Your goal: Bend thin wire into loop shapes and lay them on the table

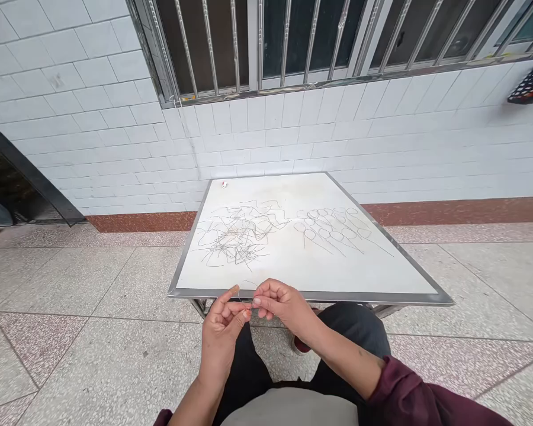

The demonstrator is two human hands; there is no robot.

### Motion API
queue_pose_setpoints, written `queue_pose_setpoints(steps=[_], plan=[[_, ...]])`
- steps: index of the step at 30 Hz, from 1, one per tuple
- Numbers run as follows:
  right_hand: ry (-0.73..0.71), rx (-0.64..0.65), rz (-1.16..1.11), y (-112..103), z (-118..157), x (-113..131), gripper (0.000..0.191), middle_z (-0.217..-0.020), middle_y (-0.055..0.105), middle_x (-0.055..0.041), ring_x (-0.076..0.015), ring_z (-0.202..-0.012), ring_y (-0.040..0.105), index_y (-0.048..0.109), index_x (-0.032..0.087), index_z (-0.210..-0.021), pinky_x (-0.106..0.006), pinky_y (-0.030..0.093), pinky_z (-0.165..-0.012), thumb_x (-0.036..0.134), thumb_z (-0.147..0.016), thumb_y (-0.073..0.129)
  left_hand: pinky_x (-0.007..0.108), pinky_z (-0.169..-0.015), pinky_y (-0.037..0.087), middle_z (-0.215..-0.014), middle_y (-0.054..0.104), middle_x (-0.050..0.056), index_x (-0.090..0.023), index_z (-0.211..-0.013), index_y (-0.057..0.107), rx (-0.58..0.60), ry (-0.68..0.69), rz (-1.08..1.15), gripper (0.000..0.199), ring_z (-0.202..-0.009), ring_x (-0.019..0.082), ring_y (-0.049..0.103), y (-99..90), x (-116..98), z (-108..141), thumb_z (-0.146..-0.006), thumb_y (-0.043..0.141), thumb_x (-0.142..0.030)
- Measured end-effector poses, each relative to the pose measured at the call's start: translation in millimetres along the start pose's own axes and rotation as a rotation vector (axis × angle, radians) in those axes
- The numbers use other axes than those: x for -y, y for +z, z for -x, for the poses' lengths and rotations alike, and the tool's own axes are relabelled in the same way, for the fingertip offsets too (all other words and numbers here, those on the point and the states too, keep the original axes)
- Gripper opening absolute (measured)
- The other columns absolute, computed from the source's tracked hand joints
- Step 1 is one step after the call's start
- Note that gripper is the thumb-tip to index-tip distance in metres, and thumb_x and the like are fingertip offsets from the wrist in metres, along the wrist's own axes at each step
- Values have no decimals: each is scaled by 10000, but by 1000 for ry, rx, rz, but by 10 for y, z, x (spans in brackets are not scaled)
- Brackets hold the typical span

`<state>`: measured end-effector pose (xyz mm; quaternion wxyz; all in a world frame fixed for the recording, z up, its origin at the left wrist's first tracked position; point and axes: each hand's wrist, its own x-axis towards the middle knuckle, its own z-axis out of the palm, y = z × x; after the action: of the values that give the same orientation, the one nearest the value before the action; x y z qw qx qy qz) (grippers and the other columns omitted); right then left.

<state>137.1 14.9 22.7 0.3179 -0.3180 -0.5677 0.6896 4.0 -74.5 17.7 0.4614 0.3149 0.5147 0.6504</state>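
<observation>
My left hand [222, 328] and my right hand [281, 305] meet at the table's front edge, fingertips almost touching. Both are closed in a pinch on a thin dark wire [240, 297], which shows faintly between them; its exact shape is too small to make out. On the white table [293, 278] beyond them lies a tangled pile of thin bent wires [237, 236] at the left. Several wires with round loops at one end [333, 228] are spread at the right.
A small white and red object [224, 184] sits at the table's far left corner. Behind the table stands a tiled wall [266, 142] with a barred window [311, 41]. My legs [359, 331] are under the front edge. A patterned cloth item [530, 86] hangs at the right.
</observation>
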Motion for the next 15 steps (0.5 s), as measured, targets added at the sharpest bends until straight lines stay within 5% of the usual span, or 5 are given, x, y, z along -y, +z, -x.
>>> queue_pose_setpoints(steps=[7, 15], plan=[[-95, -9, 123, 29, 26, 21, 239, -729, 654, 4, -116, -594, 576, 600, 192, -818, -246, 442, -555, 414, -753, 662, 271, -759, 497, -785, 668, 1, -224, -1169, 598, -50, 33, 18, 484, -740, 133, 626, 52, -64, 28, -712, 743, -295], [-330, -50, 401, -52, 68, 84, 165, -740, 602, 13, -144, -700, 580, 527, 223, -888, -280, 461, -681, 373, -913, 465, 251, -747, 471, -764, 622, -14, -223, -1222, 530, -12, 104, 44, 505, -696, 110, 570, 318, -158, -59, -750, 708, -251]])
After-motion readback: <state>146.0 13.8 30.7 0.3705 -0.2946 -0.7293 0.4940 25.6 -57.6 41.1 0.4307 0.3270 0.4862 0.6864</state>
